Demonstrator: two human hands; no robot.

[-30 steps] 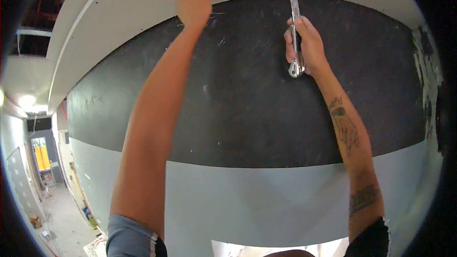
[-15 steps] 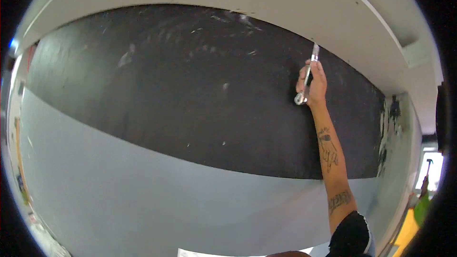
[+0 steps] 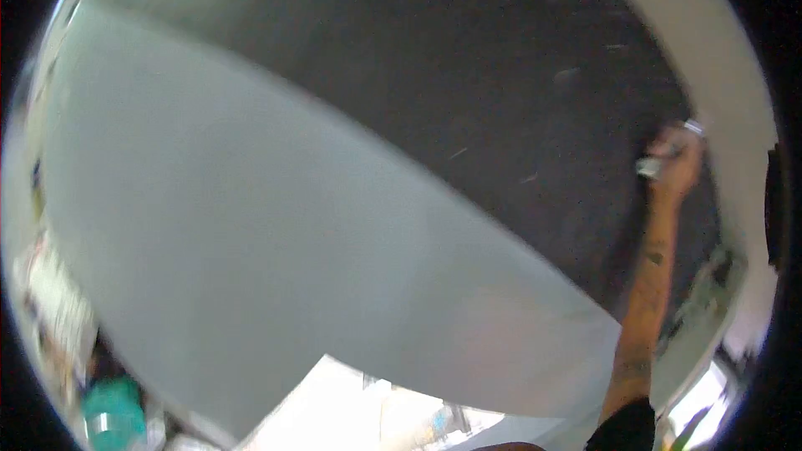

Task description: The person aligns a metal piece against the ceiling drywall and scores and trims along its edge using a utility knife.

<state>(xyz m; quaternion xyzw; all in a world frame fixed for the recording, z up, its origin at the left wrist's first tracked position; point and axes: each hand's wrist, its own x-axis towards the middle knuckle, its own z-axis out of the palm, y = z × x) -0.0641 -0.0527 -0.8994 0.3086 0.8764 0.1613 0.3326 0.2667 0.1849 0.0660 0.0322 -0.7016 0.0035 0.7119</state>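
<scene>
My right hand [image 3: 681, 159] is raised at the far right, its fingers wrapped around a slim silver hand tool [image 3: 648, 168]. Motion smears the tool, so I cannot make out its exact kind. Its lower end sticks out to the left of my fingers; the upper end is close to the border between the dark painted wall band [image 3: 501, 75] and the beige surface [image 3: 735, 108] above it. Whether the tip touches the wall, I cannot tell. My left hand is out of view.
Below the dark band the wall is pale grey [image 3: 251, 200]. A narrow side surface with dark smears [image 3: 710, 292] adjoins it at the right. At the lower left stands a teal container [image 3: 113, 409] among blurred items. A bright white area [image 3: 317, 409] shows at the bottom.
The view has tilted and swung, so the wall band now slopes down to the right. My right hand, still holding the silver tool, appears farther right and slightly lower.
</scene>
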